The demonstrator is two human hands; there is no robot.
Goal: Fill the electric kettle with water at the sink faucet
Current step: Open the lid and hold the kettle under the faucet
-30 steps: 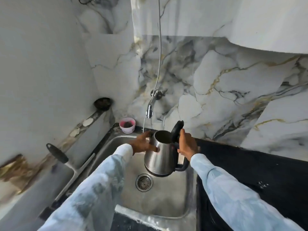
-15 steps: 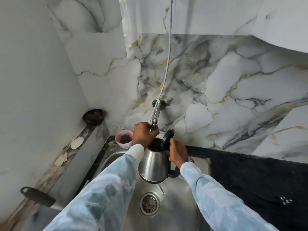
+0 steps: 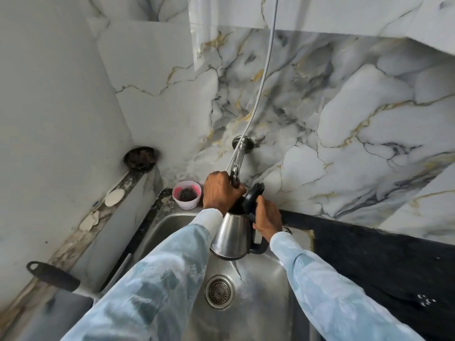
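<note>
The right hand [image 3: 267, 217] is closed around the black handle of the kettle [image 3: 232, 236], holding it in the air over the sink [image 3: 258, 299]. The left hand [image 3: 220, 191] is wrapped shut on the end of the faucet [image 3: 240, 156], right above the kettle's open mouth; the lid stands flipped up. To fill cleanly, I'd keep the mouth directly under the spout and open the water gently. The kettle stands nearly upright, long axis vertical, handle pointing right toward the bench [image 3: 381, 262].
</note>
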